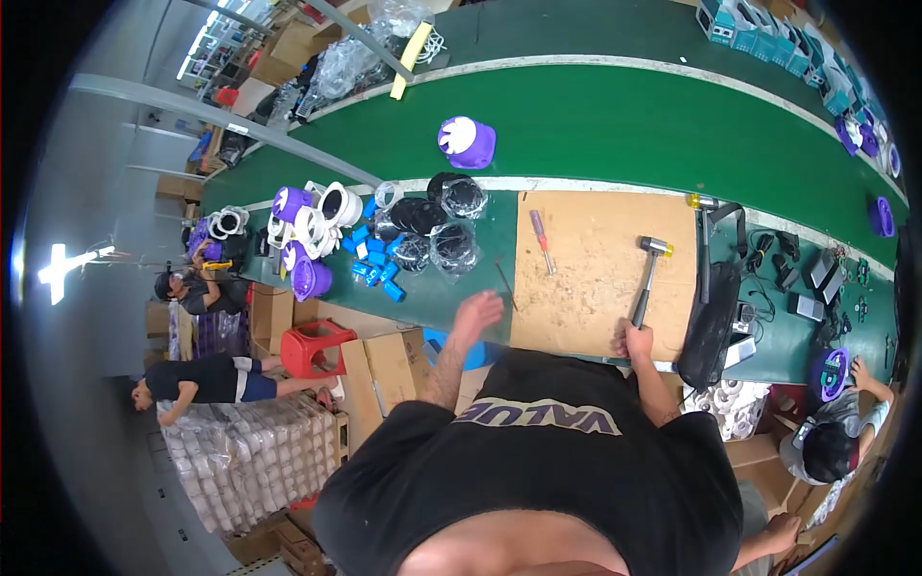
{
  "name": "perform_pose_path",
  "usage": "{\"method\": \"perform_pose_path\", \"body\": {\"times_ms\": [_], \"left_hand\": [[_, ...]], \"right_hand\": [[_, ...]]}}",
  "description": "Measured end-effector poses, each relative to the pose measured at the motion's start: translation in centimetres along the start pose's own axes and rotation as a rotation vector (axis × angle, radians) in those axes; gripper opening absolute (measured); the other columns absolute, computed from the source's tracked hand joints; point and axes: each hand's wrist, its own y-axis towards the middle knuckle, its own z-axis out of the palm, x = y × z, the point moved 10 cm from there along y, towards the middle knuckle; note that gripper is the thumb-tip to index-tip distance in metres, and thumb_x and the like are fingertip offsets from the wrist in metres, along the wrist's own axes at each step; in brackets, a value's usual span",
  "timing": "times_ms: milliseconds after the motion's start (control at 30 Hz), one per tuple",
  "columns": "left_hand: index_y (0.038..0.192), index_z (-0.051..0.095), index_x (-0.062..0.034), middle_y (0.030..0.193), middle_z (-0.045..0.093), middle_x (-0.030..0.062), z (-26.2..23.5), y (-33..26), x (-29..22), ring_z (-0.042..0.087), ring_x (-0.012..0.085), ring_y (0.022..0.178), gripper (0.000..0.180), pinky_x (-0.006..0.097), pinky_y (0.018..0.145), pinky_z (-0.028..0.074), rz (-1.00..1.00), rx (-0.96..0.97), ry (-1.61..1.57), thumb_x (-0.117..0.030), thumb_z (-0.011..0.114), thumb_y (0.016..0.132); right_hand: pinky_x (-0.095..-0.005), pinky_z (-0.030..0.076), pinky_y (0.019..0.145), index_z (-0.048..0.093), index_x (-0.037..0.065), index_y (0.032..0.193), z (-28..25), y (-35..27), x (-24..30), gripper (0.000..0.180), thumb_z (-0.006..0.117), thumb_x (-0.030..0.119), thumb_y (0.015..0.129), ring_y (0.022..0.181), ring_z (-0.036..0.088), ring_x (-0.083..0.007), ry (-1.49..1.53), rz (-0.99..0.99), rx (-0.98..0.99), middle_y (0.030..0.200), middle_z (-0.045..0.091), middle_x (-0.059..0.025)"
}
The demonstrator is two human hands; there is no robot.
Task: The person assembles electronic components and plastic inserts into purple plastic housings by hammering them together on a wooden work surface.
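A: What do the hands have?

B: The right hand is wrapped around the grip of a hammer, fingers curled tight on the handle's lower end. The hammer lies across the brown board, its head up near the board's far right part. The left hand holds nothing; it hovers just off the board's left edge, over the green bench, fingers loosely bent and a little apart.

A: How many tools on the board?

B: Two: the hammer and one screwdriver with a reddish handle, left of the hammer, well apart from it. A second hammer, with a yellow tip, lies just past the board's right edge, beside a black bag.

A: And left of the board?

B: Black round parts in clear bags, about five, though they overlap and I cannot count them surely. Then a cluster of small blue pieces, too small to count, and purple and white housings. One purple housing sits alone on the green belt beyond the board.

A: Anything hidden?

B: The person's black shirt covers the board's near edge. Another person, cut by the rim, sits to its right.
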Motion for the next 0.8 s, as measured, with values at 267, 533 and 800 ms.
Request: {"method": "perform_pose_path", "body": {"times_ms": [267, 533, 800], "left_hand": [[0.128, 0.04, 0.0008, 0.136, 0.043, 0.0178, 4.3, 17.1, -14.6, 0.042, 0.0318, 0.126, 0.046, 0.046, 0.105, 0.038, 0.108, 0.213, -0.618, -0.027, 0.051, 0.094], [0.124, 0.039, 0.0001, 0.129, 0.042, 0.0184, 3.9, 31.4, -18.7, 0.045, 0.0349, 0.12, 0.042, 0.053, 0.098, 0.042, -0.069, 0.108, -1.174, -0.031, 0.044, 0.096], [0.114, 0.045, -0.0133, 0.128, 0.038, 0.0137, 3.7, 32.4, -19.1, 0.035, 0.0326, 0.123, 0.031, 0.053, 0.104, 0.031, -0.086, -0.158, -1.045, -0.038, 0.04, 0.096]], "right_hand": [[-0.0289, 0.042, 0.035, 0.062, -0.004, 0.069, 0.6, 0.2, -0.1, 0.039, 0.058, 0.033, 0.082, 0.036, 0.051, -0.0178, -0.062, 0.033, -0.009, 0.056, 0.06, -0.0129], [-0.0282, 0.043, 0.037, 0.063, -0.003, 0.072, 2.1, 0.2, 0.8, 0.034, 0.057, 0.029, 0.082, 0.039, 0.053, -0.0182, -0.034, 0.078, -0.011, 0.06, 0.063, -0.0135], [-0.0282, 0.043, 0.038, 0.064, -0.001, 0.071, 1.3, -0.2, 0.4, 0.032, 0.057, 0.029, 0.082, 0.039, 0.052, -0.0173, 0.016, 0.1, -0.061, 0.059, 0.062, -0.0115]]}}
